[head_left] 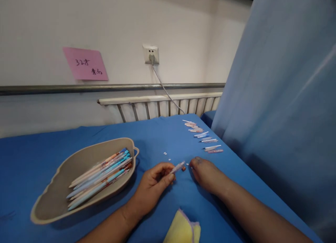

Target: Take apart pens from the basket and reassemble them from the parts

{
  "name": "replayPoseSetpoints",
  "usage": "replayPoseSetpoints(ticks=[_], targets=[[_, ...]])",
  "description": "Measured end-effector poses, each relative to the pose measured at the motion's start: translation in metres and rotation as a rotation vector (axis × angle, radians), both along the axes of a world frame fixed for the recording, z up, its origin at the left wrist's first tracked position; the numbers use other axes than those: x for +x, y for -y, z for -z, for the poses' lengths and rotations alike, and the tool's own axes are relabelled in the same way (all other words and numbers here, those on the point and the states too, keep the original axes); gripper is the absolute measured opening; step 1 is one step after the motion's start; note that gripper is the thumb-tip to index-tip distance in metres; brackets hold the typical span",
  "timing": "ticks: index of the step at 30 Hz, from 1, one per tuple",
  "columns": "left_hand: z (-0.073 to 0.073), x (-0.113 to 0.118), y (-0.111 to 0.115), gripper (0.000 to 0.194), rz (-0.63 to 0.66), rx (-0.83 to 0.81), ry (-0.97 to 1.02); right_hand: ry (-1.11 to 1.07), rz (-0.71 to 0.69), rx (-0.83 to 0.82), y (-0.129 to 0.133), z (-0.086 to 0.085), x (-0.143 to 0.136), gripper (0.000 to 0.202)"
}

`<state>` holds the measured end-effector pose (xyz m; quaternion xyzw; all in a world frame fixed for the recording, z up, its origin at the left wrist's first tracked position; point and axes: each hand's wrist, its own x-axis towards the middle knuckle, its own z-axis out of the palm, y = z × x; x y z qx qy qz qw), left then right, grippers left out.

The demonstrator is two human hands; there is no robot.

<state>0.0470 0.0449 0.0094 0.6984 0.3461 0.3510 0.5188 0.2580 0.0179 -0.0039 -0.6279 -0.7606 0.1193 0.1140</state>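
Note:
My left hand (157, 181) is closed round a translucent pinkish pen barrel (179, 166), held between thumb and fingers and pointing up to the right. Just beyond its tip, a small brown-orange piece (183, 169) lies on the blue cloth. To the right, my right hand (206, 173) rests low over the cloth with its fingers curled down; whatever its fingertips hold, if anything, is hidden. A tiny white piece (187, 164) is beside those fingertips. More small white bits (165, 153) are scattered farther back.
A beige basin (49, 201) with several pens (99, 176) stands at left. Pen parts (208, 141) lie in rows along the right edge. A yellow cloth (181, 229) is at the front. Behind are a white rail (157, 98) and socket; a blue curtain (283, 96) hangs right.

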Motion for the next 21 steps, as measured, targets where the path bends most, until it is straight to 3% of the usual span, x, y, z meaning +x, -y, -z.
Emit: replayPoseSetpoints(ticks=[10,21], targets=[[-0.0030,-0.0005,0.0069,0.014,-0.024,0.115,-0.056,-0.094,0.068,-0.026,0.0023,-0.0012,0.0058,0.015],[-0.0022,-0.0004,0.0068,0.013,0.000,0.155,-0.056,0.033,0.070,0.001,0.0043,-0.0079,0.0019,0.021]])
